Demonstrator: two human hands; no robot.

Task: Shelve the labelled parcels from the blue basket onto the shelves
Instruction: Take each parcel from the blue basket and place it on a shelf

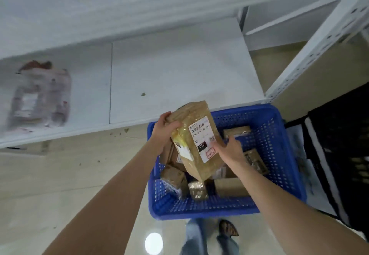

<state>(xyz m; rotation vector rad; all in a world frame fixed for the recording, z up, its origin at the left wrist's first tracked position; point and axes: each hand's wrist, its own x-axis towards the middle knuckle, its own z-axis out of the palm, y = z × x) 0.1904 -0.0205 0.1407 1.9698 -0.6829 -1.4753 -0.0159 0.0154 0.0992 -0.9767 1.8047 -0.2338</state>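
Observation:
A brown cardboard parcel [196, 151] wrapped in clear tape, with a white barcode label marked 010, is held tilted above the blue basket [279, 155]. My left hand [164, 130] grips its upper left corner. My right hand [229, 149] presses against its right side, fingers on the label. Several smaller brown parcels [229, 187] lie in the basket beneath it. The white shelf [175, 71] stretches just beyond the basket, low to the floor.
A white plastic-bagged parcel [40, 99] lies on the shelf at the left. A perforated white shelf upright [319, 45] rises at the right. Black crates [343, 151] stand right of the basket. My legs and a shoe [227, 228] show on the glossy floor below.

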